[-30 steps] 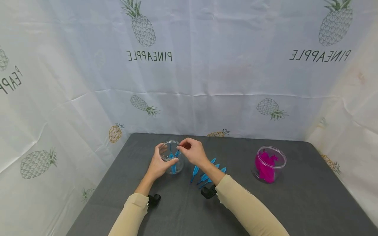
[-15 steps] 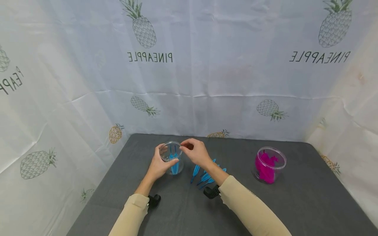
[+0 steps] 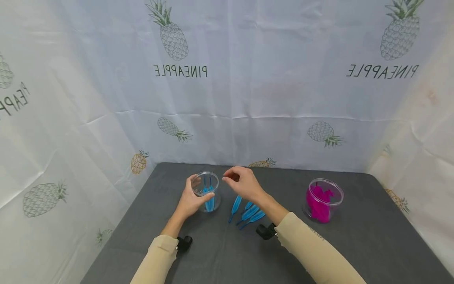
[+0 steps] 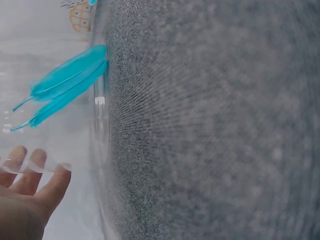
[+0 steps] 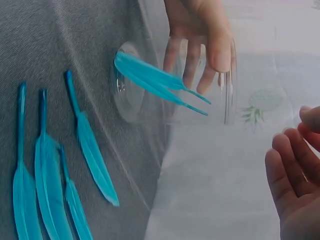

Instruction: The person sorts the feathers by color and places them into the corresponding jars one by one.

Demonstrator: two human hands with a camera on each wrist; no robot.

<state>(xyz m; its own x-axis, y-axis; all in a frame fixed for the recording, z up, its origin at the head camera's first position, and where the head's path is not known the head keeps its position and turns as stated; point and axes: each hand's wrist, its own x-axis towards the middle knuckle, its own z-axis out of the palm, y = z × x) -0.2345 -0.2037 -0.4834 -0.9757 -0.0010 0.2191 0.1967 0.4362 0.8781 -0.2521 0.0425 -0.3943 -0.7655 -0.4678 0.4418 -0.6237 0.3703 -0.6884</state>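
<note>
My left hand (image 3: 189, 202) holds a clear plastic jar (image 3: 217, 200) near its rim, thumb on the near side and fingers round the back. Two blue feathers (image 5: 145, 75) lean inside the jar with their quills upward. Beyond the jar's rim, to the right, hovers my right hand (image 3: 245, 184); its fingers are loosely bent and nothing shows between them. Several loose blue feathers (image 3: 250, 213) lie on the table below that hand, quills toward me. In the left wrist view, the fingers (image 4: 35, 175) of the left hand show through the clear wall.
A second clear jar (image 3: 331, 202) stands at the right, holding bright pink feathers (image 3: 320, 205). The table has a dark grey cover (image 3: 220, 252). White curtains (image 3: 244, 90) with pineapple prints hang behind and at both sides.
A second blue feather has dropped into the jar beside the first. My right hand has let go of it and moved right, away from the rim. The left hand keeps its place.
</note>
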